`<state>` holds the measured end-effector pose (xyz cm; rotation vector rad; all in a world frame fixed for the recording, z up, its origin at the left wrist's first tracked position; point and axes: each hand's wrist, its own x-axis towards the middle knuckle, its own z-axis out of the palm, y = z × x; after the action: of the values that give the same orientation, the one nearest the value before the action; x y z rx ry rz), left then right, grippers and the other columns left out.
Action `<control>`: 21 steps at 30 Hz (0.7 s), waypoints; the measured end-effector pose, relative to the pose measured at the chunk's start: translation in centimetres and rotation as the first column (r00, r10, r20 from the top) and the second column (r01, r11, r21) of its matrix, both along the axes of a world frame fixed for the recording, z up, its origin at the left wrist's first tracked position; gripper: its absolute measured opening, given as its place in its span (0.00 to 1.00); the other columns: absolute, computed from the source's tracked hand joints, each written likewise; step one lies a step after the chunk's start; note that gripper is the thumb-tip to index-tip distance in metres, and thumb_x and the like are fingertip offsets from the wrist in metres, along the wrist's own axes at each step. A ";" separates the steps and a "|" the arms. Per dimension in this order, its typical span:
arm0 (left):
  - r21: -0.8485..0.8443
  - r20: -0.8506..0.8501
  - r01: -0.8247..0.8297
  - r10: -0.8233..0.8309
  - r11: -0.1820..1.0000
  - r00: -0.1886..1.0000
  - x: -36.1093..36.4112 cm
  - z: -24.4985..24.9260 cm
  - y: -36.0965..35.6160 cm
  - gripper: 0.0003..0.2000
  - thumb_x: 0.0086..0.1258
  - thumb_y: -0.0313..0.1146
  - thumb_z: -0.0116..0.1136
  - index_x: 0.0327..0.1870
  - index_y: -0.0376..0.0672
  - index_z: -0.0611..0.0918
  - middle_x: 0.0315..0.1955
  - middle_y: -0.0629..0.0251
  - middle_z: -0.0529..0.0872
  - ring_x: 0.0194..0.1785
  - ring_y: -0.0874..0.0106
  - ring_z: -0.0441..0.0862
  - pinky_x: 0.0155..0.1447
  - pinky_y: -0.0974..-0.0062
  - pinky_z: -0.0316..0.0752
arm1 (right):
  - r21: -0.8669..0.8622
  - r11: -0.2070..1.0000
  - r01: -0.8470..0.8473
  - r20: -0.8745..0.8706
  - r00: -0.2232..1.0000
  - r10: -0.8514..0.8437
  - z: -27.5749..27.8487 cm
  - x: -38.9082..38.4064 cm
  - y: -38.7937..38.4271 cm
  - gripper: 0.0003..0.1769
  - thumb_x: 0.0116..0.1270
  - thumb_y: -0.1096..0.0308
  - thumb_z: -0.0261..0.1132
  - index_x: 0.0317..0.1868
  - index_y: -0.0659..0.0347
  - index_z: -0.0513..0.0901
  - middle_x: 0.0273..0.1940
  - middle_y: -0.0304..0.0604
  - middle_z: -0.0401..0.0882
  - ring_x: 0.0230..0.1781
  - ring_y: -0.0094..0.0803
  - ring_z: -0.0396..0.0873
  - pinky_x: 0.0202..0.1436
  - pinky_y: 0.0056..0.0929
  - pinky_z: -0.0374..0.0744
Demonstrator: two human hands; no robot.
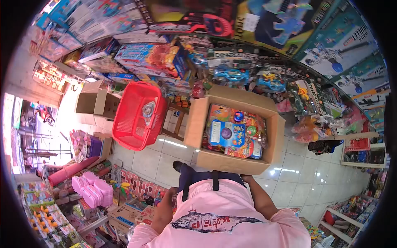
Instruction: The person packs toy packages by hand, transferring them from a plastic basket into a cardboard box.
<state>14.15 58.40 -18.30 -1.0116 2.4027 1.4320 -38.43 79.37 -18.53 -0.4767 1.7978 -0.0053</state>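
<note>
An open cardboard box [271,142] stands in front of my body, its flaps folded outward. Inside lie carded yo-yo packs [231,142], blue and orange, with purple, blue and green discs showing. My left hand [170,193] hangs beside my left hip, its fingers mostly hidden. At my right hip, my right hand [247,178] is just below the box's near edge; its fingers are hidden, and whether it touches the box cannot be made out. A red plastic basket [120,120] with a small clear-wrapped item [148,111] inside is left of the box.
Shelves of boxed and carded toys [231,62] line the far side. An open brown carton [91,101] is behind the basket. Pink plastic cases [93,190] and other goods crowd the left. White racks [341,231] with toys stand on the right, over a tiled floor [306,180].
</note>
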 end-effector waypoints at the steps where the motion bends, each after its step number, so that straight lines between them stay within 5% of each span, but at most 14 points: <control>1: 0.428 0.496 -0.613 0.394 0.664 0.774 -3.8 1.6 -1.8 0.20 0.74 0.42 0.49 0.58 0.39 0.79 0.42 0.53 0.88 0.43 0.57 0.86 0.47 0.60 0.82 | 0.001 1.000 -0.016 0.001 1.000 0.016 -1.1 0.9 -0.4 0.18 0.68 0.57 0.59 0.53 0.57 0.80 0.46 0.46 0.86 0.38 0.39 0.85 0.30 0.40 0.83; 3: 0.398 0.519 -0.668 0.445 0.629 0.729 -3.6 1.8 -2.8 0.18 0.74 0.42 0.50 0.56 0.38 0.80 0.41 0.54 0.88 0.40 0.60 0.86 0.44 0.61 0.83 | -0.262 0.958 -0.114 -0.001 0.993 0.117 -4.3 2.8 -0.9 0.25 0.74 0.52 0.52 0.65 0.55 0.72 0.46 0.54 0.85 0.32 0.45 0.87 0.29 0.43 0.83; 6: 0.374 0.481 -0.716 0.537 0.590 0.693 -4.4 3.6 -6.7 0.16 0.74 0.41 0.53 0.52 0.37 0.80 0.39 0.56 0.87 0.36 0.65 0.85 0.40 0.65 0.82 | -0.061 0.997 -0.056 0.044 0.997 0.058 0.4 4.9 -8.1 0.20 0.69 0.56 0.52 0.53 0.58 0.80 0.48 0.50 0.85 0.40 0.43 0.85 0.35 0.41 0.84; 13: 0.413 0.199 -0.802 0.816 0.432 0.542 0.4 6.0 -12.2 0.15 0.75 0.37 0.56 0.48 0.30 0.80 0.35 0.54 0.86 0.35 0.66 0.84 0.39 0.71 0.82 | -0.076 0.980 -0.186 0.076 0.979 0.191 1.1 10.4 -16.6 0.24 0.73 0.50 0.46 0.56 0.58 0.76 0.51 0.52 0.84 0.41 0.38 0.86 0.33 0.38 0.80; 15: 0.412 0.203 -0.816 0.832 0.405 0.516 3.2 5.3 -12.5 0.15 0.75 0.37 0.56 0.47 0.31 0.80 0.36 0.53 0.86 0.36 0.66 0.84 0.39 0.71 0.82 | -0.060 0.967 -0.247 0.077 0.965 0.251 1.3 11.8 -19.4 0.23 0.73 0.50 0.48 0.55 0.58 0.75 0.50 0.51 0.84 0.39 0.38 0.86 0.32 0.38 0.80; 21: 0.384 0.487 -0.884 0.755 0.266 0.439 14.6 -0.9 -8.3 0.16 0.74 0.42 0.53 0.51 0.38 0.80 0.38 0.57 0.88 0.33 0.65 0.86 0.33 0.66 0.78 | -0.159 0.983 -0.087 -0.164 0.985 0.060 2.7 16.9 -25.9 0.16 0.67 0.56 0.62 0.45 0.60 0.82 0.33 0.44 0.85 0.27 0.32 0.84 0.23 0.34 0.78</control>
<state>28.74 50.12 -19.24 -2.2207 0.9422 1.9953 -21.49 53.45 -15.83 -0.6789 1.9437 -0.0678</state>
